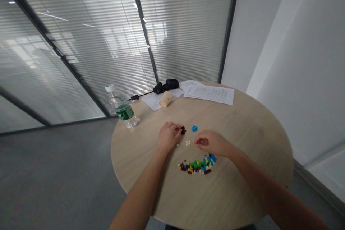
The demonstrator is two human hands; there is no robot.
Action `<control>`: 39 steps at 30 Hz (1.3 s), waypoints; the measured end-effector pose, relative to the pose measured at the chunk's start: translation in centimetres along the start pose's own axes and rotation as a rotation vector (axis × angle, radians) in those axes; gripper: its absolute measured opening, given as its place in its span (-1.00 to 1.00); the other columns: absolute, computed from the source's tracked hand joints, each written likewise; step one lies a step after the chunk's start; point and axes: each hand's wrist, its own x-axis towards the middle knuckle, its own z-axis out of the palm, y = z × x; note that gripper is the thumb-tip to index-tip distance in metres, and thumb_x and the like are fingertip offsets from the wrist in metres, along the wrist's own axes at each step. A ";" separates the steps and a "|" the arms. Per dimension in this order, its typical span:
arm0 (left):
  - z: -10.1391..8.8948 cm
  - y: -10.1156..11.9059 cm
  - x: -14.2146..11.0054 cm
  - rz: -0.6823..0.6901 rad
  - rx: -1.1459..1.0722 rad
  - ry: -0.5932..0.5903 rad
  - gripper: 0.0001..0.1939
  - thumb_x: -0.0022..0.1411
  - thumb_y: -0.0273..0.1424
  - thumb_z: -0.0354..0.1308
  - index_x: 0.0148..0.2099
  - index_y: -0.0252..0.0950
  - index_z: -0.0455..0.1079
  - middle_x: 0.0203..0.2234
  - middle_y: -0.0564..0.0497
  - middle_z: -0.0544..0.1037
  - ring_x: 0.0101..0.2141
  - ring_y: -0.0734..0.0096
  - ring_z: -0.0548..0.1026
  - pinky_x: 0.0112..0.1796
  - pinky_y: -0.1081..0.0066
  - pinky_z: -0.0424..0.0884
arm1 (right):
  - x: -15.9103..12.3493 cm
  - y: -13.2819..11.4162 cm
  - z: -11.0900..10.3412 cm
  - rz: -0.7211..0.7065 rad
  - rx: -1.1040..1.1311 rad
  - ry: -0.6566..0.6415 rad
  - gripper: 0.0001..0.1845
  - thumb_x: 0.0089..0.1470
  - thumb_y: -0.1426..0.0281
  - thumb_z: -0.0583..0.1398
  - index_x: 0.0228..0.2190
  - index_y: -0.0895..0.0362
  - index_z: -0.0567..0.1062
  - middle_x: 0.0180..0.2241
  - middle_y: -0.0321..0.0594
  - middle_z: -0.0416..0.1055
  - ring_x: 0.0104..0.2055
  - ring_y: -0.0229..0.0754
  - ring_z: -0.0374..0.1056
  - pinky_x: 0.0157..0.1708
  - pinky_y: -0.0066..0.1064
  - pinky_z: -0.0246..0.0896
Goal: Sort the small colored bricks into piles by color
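1. Left hand (169, 136): fingers curled, tips at dark brown plastic bricks (183, 130); whether gripping, cannot tell.
2. Right hand (211, 143): loosely curled, nothing visibly held, near cream bricks (188, 143).
3. Mixed-colour brick pile (197, 165): nearer the body than both hands, on the round wooden surface (250, 158).

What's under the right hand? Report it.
The right hand is over the round wood-grain table, near cream bricks and the multicoloured brick pile; the tabletop directly beneath its palm is hidden.

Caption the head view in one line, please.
Left hand at dark bricks, right hand near a colourful pile on a round table.
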 end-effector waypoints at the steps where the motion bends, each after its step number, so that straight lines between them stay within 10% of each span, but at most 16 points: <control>1: -0.1 0.1 0.0 0.003 -0.008 0.002 -0.90 0.18 -0.42 0.13 -0.30 -0.28 0.48 -0.34 -0.04 0.53 -0.25 0.26 0.40 -0.22 0.30 0.35 | 0.0 -0.1 -0.1 -0.032 -0.011 -0.030 -0.89 -0.09 0.48 0.22 -0.47 0.10 0.57 -0.46 -0.25 0.51 -0.43 -0.24 0.36 -0.38 -0.44 0.26; 17: -0.8 1.4 -0.4 0.260 -0.260 -0.188 -0.90 0.14 -0.50 0.11 -0.35 -0.28 0.45 -0.42 -0.01 0.53 -0.29 0.33 0.42 -0.21 0.33 0.33 | -0.5 -0.5 0.1 -0.234 -0.031 -0.307 -0.91 -0.09 0.42 0.28 -0.48 0.02 0.62 -0.45 -0.26 0.53 -0.27 -0.15 0.38 -0.17 -0.32 0.23; 39: -1.2 1.6 -0.4 0.231 -0.197 -0.207 -0.88 0.19 -0.46 0.09 -0.29 -0.29 0.46 -0.38 -0.02 0.53 -0.27 0.33 0.41 -0.20 0.37 0.31 | 0.1 0.8 -0.9 -0.022 -0.254 -0.090 -0.90 0.05 0.40 0.22 -0.45 0.16 0.52 -0.41 -0.21 0.45 -0.35 -0.21 0.32 -0.33 -0.43 0.14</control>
